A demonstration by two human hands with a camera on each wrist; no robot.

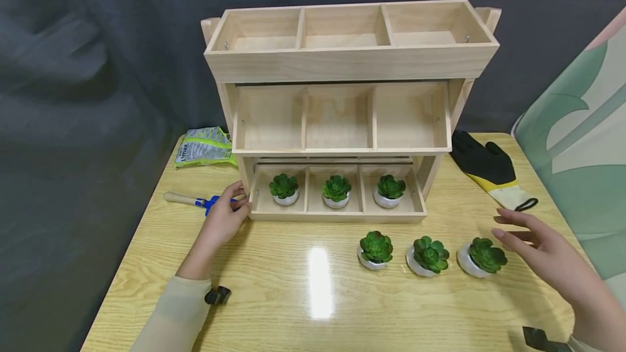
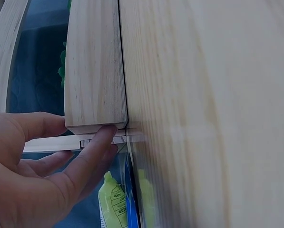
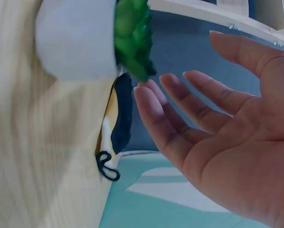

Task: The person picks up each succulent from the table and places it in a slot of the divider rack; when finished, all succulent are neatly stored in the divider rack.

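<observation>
A three-tier wooden planter stand (image 1: 352,64) stands at the back of the table. Its bottom tray (image 1: 337,217) holds a small potted succulent (image 1: 283,188) in each of its three compartments. At the tray's left front corner is my left hand (image 1: 226,219), thumb and fingers gripping the wooden end (image 2: 95,66). My right hand (image 1: 543,249) hovers with fingers spread and slightly bent, beside the rightmost loose succulent (image 1: 481,258) and apart from it. In the right wrist view, nothing lies between that hand's fingers. Two more succulents, a middle one (image 1: 427,256) and a left one (image 1: 375,250), complete that front row.
Left of the stand lie a green and grey bag (image 1: 205,148) and a blue trowel with a wooden handle (image 1: 183,198), partly behind my left hand. A black, yellow and white glove (image 1: 491,167) lies to the right. Dark curtain (image 1: 98,69) hangs behind the table.
</observation>
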